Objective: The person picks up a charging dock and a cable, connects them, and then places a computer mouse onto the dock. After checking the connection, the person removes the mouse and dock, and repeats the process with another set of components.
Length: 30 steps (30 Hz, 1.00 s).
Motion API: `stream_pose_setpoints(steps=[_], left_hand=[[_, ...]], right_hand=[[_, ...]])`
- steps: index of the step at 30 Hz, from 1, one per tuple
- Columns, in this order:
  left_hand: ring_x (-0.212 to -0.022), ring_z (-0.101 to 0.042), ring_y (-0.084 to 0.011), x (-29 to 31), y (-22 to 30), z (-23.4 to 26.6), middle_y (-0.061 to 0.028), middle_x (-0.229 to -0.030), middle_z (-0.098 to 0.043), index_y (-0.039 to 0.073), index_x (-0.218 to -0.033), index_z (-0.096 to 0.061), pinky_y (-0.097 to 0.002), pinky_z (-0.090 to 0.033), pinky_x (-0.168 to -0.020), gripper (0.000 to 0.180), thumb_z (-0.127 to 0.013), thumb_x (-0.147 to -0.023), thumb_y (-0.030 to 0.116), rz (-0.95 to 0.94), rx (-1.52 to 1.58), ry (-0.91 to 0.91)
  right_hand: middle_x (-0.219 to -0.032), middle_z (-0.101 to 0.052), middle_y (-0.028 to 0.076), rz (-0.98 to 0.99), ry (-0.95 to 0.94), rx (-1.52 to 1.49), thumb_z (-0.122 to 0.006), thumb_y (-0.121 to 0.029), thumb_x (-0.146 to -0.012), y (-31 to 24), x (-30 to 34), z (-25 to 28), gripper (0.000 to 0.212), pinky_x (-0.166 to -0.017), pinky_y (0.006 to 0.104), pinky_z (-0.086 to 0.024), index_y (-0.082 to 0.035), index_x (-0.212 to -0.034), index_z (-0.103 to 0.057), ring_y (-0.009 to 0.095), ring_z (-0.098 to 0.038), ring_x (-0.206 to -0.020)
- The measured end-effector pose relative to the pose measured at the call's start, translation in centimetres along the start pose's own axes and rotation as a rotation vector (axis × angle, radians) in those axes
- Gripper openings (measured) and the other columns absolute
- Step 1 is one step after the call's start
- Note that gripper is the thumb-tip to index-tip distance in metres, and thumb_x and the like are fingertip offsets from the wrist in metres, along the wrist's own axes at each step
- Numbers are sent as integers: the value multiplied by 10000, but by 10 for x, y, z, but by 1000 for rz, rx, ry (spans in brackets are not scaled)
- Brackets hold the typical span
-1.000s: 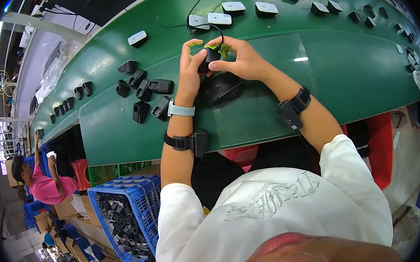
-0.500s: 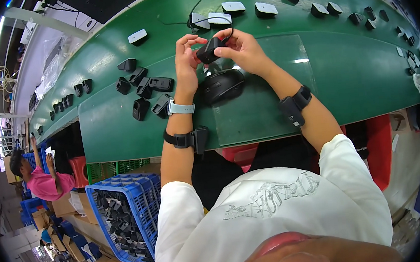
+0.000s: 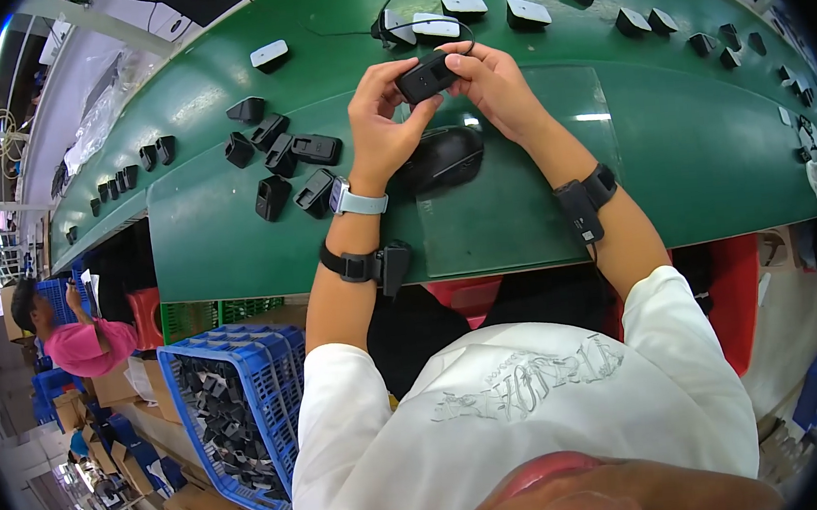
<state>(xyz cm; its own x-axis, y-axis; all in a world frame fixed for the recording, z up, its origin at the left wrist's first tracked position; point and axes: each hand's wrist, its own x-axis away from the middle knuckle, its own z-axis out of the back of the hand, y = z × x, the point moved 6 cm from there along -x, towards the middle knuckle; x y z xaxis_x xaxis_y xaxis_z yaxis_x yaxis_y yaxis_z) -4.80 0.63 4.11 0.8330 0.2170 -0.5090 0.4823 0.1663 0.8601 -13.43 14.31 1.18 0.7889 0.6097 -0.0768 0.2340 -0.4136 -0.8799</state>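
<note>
A small black plastic housing (image 3: 424,78) with a recess in its face is held up between both hands above the green table (image 3: 521,206). My left hand (image 3: 383,126) grips its left end between thumb and fingers. At its right end, my right hand (image 3: 501,91) pinches it, with a thin black cable (image 3: 467,31) running to those fingers. Whether the cable is plugged in is hidden. Beneath the hands lies a rounded, glossy black object (image 3: 444,158), partly covered by my left hand. Several similar black housings (image 3: 317,148) lie loosely grouped left of my left wrist.
Several black blocks with white faces (image 3: 528,13) stand along the far side. More black pieces (image 3: 701,45) line the right. A clear sheet (image 3: 513,231) covers part of the table. A blue crate (image 3: 287,363) of black parts stands lower left; a person in pink (image 3: 91,346) is beyond.
The housing has turned so its recessed face shows, and has moved slightly right and up. My left thumb has come under it. The person in pink has lowered a raised arm.
</note>
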Motion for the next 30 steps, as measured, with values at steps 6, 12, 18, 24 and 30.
stream_pose_setpoints(steps=[6, 12, 18, 24, 30], left_hand=[[-994, -660, -154, -2, 2, 0, -72, -1132, -629, -23, -1166, -644, -275, -552, -835, 461, -817, -739, -34, -53, -42, 3], [-991, -650, -340, 0, 34, 8, -163, -1077, -645, 55, -1120, -675, -399, -540, -868, 484, -818, -658, 37, -290, -530, 43], [-1013, -647, -354, -2, 33, 3, -147, -1078, -681, 49, -1090, -687, -429, -540, -873, 485, -822, -626, 87, -372, -666, 31], [-889, -646, -313, -9, 99, 19, -110, -919, -654, 73, -1029, -682, -418, -522, -814, 448, -829, -611, 141, -531, -1040, -95], [-903, -685, -404, -59, 37, 295, -214, -950, -720, 15, -1004, -703, -473, -535, -839, 469, -823, -745, 387, 62, -1118, 614]], right_hand=[[-1104, -660, 60, -20, -43, -84, -619, -141, -975, 0, -2, 3, 305, -882, 277, -505, 24, -1231, -603, 127, -619, -986], [-1108, -661, 67, 55, -93, 169, -662, -135, -955, 0, 0, -14, 326, -894, 273, -512, 16, -1238, -605, 126, -632, -969], [-1016, -678, 34, 189, 18, 326, -636, -141, -992, -2, -1, 4, 239, -835, 258, -520, 24, -1165, -654, 101, -634, -887], [-1050, -702, 56, 233, 270, 113, -613, -183, -1021, -6, -12, 57, 192, -807, 237, -504, -13, -1070, -686, 92, -603, -855], [-809, -585, -36, 74, 152, 516, -685, -143, -966, -1, -9, 24, 127, -646, 205, -378, -18, -985, -678, 51, -482, -708]])
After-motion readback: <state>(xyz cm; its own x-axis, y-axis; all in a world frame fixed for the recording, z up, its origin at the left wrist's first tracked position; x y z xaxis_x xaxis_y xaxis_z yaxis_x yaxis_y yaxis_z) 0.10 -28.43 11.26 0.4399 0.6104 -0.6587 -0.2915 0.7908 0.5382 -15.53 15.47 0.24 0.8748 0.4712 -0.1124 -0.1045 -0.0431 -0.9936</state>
